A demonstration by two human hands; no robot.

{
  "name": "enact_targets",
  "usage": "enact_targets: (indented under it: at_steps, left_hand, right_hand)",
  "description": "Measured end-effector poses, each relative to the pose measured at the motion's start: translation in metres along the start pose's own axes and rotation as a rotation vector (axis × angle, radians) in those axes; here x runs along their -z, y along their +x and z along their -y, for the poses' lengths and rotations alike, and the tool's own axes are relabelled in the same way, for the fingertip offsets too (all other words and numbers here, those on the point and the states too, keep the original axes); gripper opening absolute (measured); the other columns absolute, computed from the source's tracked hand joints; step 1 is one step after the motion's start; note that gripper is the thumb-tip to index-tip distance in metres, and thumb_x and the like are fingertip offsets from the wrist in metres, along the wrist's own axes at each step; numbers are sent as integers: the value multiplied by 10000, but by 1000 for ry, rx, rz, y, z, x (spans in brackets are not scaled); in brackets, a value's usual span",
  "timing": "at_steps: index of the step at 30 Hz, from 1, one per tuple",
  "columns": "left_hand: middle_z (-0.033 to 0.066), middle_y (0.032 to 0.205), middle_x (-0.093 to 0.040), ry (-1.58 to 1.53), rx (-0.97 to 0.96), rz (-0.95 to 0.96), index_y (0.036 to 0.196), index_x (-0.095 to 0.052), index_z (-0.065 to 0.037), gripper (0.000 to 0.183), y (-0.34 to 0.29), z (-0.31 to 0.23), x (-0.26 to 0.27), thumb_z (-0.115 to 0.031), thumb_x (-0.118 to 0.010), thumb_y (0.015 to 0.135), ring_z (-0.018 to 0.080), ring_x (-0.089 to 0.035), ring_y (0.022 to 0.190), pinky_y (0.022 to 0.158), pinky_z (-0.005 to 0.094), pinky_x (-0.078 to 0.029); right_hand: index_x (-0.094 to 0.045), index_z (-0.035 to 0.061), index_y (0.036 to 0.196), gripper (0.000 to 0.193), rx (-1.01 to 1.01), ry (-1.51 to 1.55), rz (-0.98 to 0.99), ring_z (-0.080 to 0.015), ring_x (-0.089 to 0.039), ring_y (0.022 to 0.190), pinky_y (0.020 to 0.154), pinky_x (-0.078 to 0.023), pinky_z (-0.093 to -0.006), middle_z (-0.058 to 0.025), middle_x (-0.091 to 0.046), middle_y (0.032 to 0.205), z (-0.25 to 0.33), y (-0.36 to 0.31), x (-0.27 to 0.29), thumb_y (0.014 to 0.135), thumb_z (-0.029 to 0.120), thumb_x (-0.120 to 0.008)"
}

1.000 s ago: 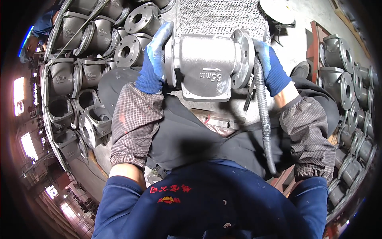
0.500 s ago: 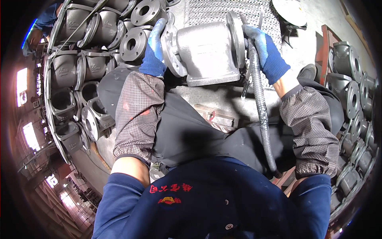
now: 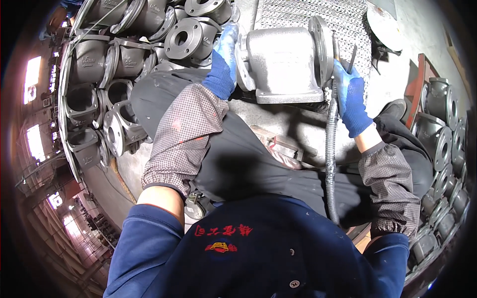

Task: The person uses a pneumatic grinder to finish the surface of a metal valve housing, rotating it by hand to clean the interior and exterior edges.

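Observation:
A grey cast-metal valve body (image 3: pixel 281 59) with round flanges at both ends stands on its square flange on a textured metal mesh surface. My left hand (image 3: pixel 223 62), in a blue-and-white work glove, is closed around its left flange; some of the fingertips are hidden. Beside the right flange, my gloved right hand (image 3: pixel 350 94) is closed on a grey corrugated hose (image 3: pixel 331 159). A thin dark rod sticks up by this hand's fingers; what it belongs to is hidden. The hose hangs down across my right thigh.
Many similar valve bodies (image 3: pixel 89 62) are stacked in a rack at the left, and more castings (image 3: pixel 442 144) lie at the right by a red metal frame (image 3: pixel 415 92). A round pale disc (image 3: pixel 383 29) stands at the far right. Another person's arm shows at the upper left.
The view has shifted, so the scene sits farther right. The right hand has moved slightly lower along the flange, with the hose still in it. The left hand remains on the left flange.

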State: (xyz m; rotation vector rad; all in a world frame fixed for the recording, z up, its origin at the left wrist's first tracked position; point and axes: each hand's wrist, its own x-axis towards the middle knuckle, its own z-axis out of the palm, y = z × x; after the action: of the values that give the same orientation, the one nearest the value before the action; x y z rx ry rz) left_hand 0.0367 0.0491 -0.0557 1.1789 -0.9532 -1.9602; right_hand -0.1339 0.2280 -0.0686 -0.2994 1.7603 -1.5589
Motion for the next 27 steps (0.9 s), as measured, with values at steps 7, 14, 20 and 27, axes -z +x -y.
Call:
enact_targets:
  at_steps: [7,14,20,27]
  left_hand:
    - [77,1199,-554,330,-228,220,1314,-473,-58,407,-26,-7,-34,-252,-480,957,166,-539,1076,934,287,-426]
    - [176,1193,-571,941,-953,502,1271,-511,-44,380,-31,-1,-62,-41,-478,892,292,-596,1050,943,329,-456]
    - [160,1163,-587,1297,-1364,492,1207,-570,-50,369,-7,-10,-69,8,-543,844,271,-614,999,862,300,-503]
    - [141,1140,-605,1338,-1446,555,1165,-591,-50,349,7,-20,-88,-2,-563,820,274,-619,1016,901,321,-493]
  right_hand:
    - [-614,-57,978,254,-42,93,-83,-113,-523,520,469,-420,-241,-54,-602,681,-3,9,28,893,170,-536]
    - [-587,-39,824,135,60,-154,-145,-175,-575,560,513,-470,-274,-109,-580,668,-35,11,61,841,34,-475]
    - [-605,-21,797,83,114,-260,-120,-232,-595,576,544,-480,-309,-132,-582,666,-49,16,69,766,11,-535]
    - [-584,-88,993,306,-88,206,-105,-157,-588,717,631,-521,-242,-108,-601,862,-1,5,67,824,166,-603]
